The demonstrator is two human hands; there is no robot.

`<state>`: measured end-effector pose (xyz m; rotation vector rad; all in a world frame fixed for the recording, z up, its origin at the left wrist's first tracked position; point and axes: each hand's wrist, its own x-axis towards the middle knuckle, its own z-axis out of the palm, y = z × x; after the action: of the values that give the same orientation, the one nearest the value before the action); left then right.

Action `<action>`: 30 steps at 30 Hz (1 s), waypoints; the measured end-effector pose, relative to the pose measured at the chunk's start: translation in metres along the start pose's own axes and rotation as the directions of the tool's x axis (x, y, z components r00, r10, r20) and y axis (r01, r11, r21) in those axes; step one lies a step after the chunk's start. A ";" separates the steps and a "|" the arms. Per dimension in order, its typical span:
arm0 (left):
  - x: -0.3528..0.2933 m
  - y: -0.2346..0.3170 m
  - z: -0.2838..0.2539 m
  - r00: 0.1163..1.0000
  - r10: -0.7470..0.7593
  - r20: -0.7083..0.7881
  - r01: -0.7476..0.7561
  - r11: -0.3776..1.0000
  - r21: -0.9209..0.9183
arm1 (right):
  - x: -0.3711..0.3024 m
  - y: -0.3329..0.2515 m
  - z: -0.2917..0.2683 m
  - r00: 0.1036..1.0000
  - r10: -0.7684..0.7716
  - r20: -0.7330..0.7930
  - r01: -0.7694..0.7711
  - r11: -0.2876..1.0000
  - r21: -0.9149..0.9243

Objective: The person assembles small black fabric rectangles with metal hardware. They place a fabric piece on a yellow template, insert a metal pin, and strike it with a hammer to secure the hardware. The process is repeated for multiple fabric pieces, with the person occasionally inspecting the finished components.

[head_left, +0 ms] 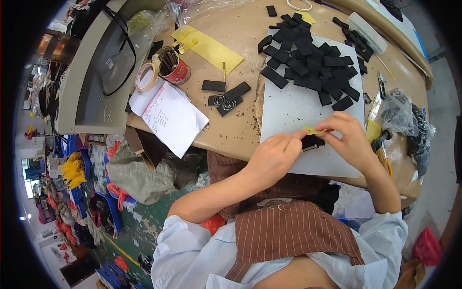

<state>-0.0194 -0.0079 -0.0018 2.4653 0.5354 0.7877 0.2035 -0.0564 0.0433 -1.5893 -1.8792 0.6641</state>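
Observation:
A small yellow card piece (314, 130) lies over a black strip (309, 141) near the front of a white board (288, 127). My right hand (347, 137) pinches the yellow piece's right end between thumb and finger. From the left, my left hand (276, 155) comes in with curled fingers, its fingertips on the yellow piece's left end. Just under my hands, a short metal-looking bar shows at the black strip's lower edge. Part of the strip is hidden by my fingers. Beyond them, a loose pile of short black strips (313, 62) covers the back of the board.
Left of the board lie black strips with metal rings (226, 102), a yellow card sheet (211, 50), a red tin (177, 72), a tape roll (146, 77) and a written notepad (168, 115). At right are a metal ruler (375, 108), black-handled tool (382, 139) and plastic bag (399, 113).

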 end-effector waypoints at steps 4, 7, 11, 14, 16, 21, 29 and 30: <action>0.005 -0.002 0.001 0.999 0.021 -0.037 -0.024 0.997 -0.073 | -0.012 0.008 -0.013 0.972 -0.095 -0.215 0.068 0.989 -0.130; 0.006 -0.004 0.001 0.994 -0.075 -0.077 0.065 0.990 -0.127 | -0.018 0.019 -0.021 0.970 -0.106 -0.217 0.044 0.961 -0.273; 0.010 -0.028 -0.014 0.950 -0.275 -0.149 0.263 0.960 -0.096 | -0.019 0.022 -0.021 0.960 -0.057 -0.275 -0.020 0.963 -0.268; 0.006 -0.081 -0.041 0.835 -0.448 -0.320 0.475 0.880 0.010 | -0.009 0.016 -0.020 0.964 -0.033 -0.264 -0.021 0.980 -0.198; 0.005 -0.099 -0.063 0.833 -0.379 -0.403 0.479 0.858 0.185 | 0.009 0.004 -0.013 0.975 -0.046 -0.219 0.004 0.982 -0.190; -0.003 -0.108 -0.052 0.953 -0.137 -0.272 0.237 0.895 0.378 | 0.072 -0.008 0.030 0.946 -0.267 -0.181 0.203 0.929 -0.309; 0.053 -0.123 -0.066 0.947 -0.119 -0.297 0.224 0.910 0.348 | 0.089 -0.001 0.044 0.965 -0.230 -0.122 0.160 0.894 -0.419; 0.067 -0.123 -0.061 0.962 -0.062 -0.264 0.142 0.944 0.297 | 0.078 0.003 0.038 0.969 -0.225 -0.102 0.169 0.906 -0.387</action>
<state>-0.0326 0.1451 0.0014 2.6080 0.9411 1.0503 0.1688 0.0211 0.0232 -1.5906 -2.1097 0.0957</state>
